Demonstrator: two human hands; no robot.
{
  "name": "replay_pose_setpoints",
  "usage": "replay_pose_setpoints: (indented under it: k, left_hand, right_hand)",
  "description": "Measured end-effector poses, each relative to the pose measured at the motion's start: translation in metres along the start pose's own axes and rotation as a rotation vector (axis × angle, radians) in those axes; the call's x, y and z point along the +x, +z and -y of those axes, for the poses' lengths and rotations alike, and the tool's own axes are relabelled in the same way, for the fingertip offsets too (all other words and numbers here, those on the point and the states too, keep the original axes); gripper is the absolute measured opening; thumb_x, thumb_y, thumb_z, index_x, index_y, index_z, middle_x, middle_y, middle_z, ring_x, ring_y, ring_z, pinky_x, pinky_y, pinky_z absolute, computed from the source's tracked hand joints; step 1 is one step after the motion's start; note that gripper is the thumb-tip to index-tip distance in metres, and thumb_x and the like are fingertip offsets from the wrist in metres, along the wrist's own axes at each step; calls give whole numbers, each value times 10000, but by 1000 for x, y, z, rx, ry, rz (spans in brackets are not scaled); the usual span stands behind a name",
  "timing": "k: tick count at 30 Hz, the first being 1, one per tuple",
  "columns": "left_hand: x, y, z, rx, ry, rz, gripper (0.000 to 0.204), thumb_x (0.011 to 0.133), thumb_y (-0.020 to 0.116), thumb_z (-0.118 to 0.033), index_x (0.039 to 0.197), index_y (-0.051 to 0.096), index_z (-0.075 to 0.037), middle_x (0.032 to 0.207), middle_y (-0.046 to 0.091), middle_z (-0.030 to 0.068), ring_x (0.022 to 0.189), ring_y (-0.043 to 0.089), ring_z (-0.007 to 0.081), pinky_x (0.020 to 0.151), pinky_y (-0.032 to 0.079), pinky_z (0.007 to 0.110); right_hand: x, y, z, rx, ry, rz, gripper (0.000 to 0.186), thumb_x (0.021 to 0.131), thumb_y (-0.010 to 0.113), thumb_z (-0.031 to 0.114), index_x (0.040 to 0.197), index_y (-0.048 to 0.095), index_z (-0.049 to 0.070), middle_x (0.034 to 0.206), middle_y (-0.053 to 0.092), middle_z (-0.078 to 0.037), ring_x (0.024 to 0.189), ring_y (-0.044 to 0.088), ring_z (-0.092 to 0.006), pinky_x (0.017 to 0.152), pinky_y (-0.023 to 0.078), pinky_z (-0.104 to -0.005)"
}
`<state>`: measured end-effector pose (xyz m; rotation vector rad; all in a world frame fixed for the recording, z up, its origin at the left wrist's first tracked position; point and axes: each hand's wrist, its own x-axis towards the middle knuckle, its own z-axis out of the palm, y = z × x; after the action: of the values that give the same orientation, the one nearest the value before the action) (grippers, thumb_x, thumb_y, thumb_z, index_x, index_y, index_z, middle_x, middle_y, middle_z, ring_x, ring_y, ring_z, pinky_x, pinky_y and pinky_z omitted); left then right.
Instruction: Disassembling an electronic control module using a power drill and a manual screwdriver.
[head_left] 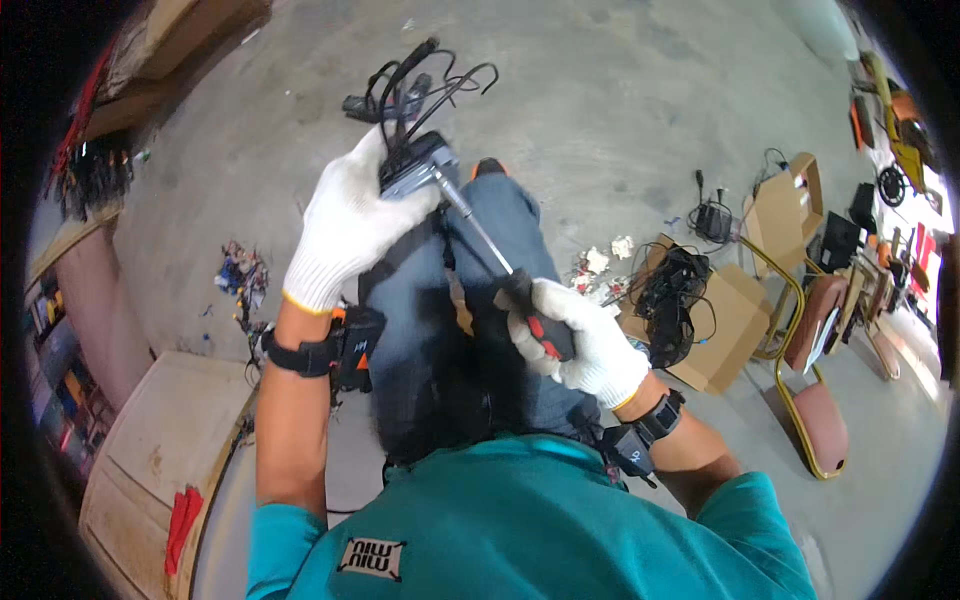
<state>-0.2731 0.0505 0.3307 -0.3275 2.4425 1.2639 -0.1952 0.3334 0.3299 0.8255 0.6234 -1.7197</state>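
Observation:
My left hand point(350, 220), in a white knit glove, is closed around a small black and silver device point(411, 178) held over my knees. Black cables point(400, 85) with plugs rise from the device beyond my fingers. In my right hand point(592, 345), also gloved in white, is a screwdriver point(537, 318) with a black and red handle. Its long metal shaft slants up and left, and the tip meets the silver face of the device. Whether the tip sits in a screw is too small to tell.
An opened cardboard box point(735, 330) on the right floor holds tangled black cables point(672, 300). Beside it lie a black adapter point(712, 220) and white and red scraps point(597, 262). A yellow-framed chair point(825, 425) stands farther right. Small coloured parts point(240, 275) lie left, near a pale panel point(150, 430).

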Motion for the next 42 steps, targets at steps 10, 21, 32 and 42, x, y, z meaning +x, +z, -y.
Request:
replay_pose_setpoints:
  k: [10, 21, 32, 42]
  left_hand:
    - [-55, 43, 9, -234, 185, -138, 536, 814, 819, -134, 1309, 652, -13, 1105, 770, 102, 1025, 706, 151, 962, 541, 305]
    - [-105, 60, 21, -351, 104, -108, 560, 810, 818, 12, 1330, 613, -10, 1150, 718, 59, 1048, 671, 146, 961, 535, 297]
    - [-93, 62, 40, -340, 45, 85, 589, 742, 872, -120, 1276, 646, -10, 1150, 706, 68, 1039, 663, 164, 990, 523, 328]
    - [-95, 67, 51, -341, -25, 399, 536, 784, 863, -231, 1230, 662, -12, 1101, 707, 43, 1004, 644, 138, 932, 524, 308]
  right_hand:
    - [1, -55, -22, -215, -205, 83, 381, 1021, 625, 373, 1158, 663, 20, 832, 673, -49, 590, 568, -112, 466, 432, -241]
    - [-17, -55, -44, -386, -314, 45, 360, 1012, 694, 327, 1258, 601, 81, 942, 664, -94, 692, 593, -111, 527, 465, -236]
    - [8, -80, 11, -613, -949, -511, 474, 997, 667, 469, 1122, 641, 12, 844, 648, -46, 718, 625, -128, 655, 521, -300]
    - [87, -40, 42, -174, -950, -397, 312, 997, 686, 327, 1034, 611, 26, 826, 661, -94, 718, 656, -207, 615, 540, -346]
